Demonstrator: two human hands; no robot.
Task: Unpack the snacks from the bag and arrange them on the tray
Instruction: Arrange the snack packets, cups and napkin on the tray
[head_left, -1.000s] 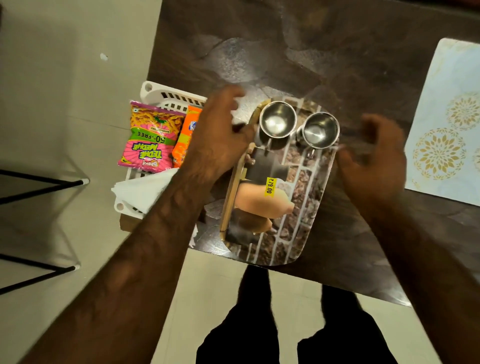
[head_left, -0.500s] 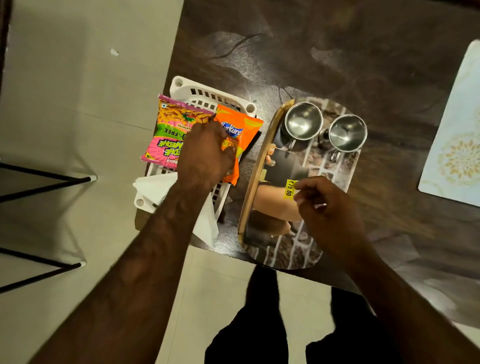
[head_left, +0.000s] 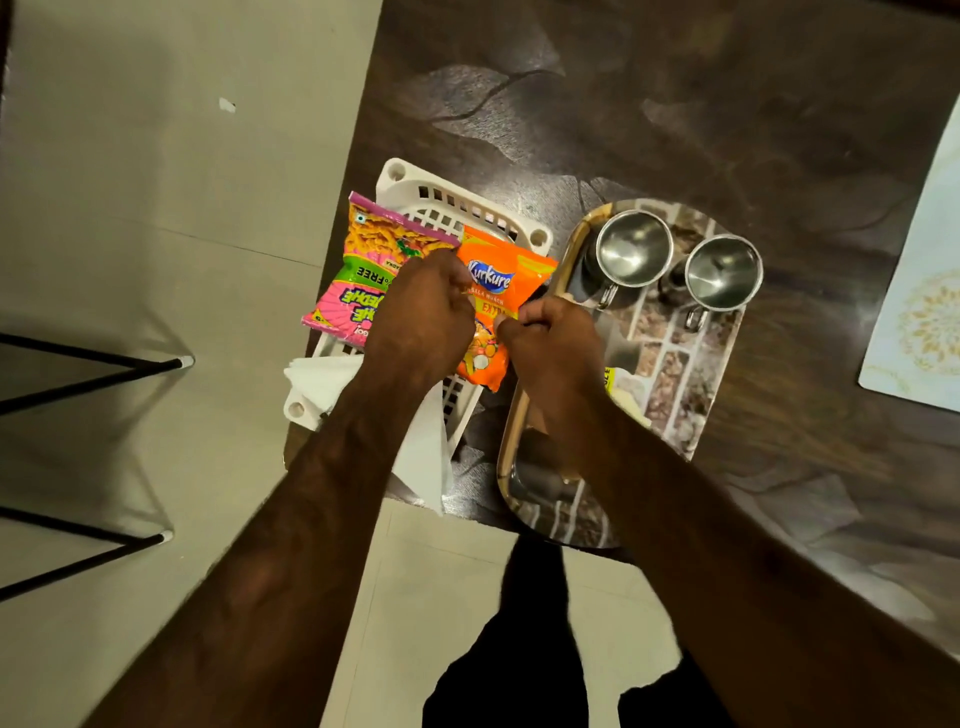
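An orange Kurkure snack packet (head_left: 493, 291) lies over a white slotted plastic basket (head_left: 457, 213) at the table's left edge. My left hand (head_left: 421, 312) and my right hand (head_left: 550, 338) both pinch it at its sides. A pink and green snack packet (head_left: 363, 270) lies beside it on the left, partly under my left hand. To the right sits a brick-patterned tray (head_left: 680, 364) holding two steel cups (head_left: 634, 249), (head_left: 722, 273). A yellow-labelled item (head_left: 621, 384) on the tray is mostly hidden by my right forearm.
White paper napkins (head_left: 426, 467) hang over the basket's near end. A pale floral placemat (head_left: 919, 312) lies at the far right of the dark table (head_left: 675, 104). Black metal legs (head_left: 93, 369) stand on the floor to the left. The table's edge runs just below the tray.
My right hand left the bottle on the tray and moved left onto the orange packet. My left hand shifted its grip on the same packet.
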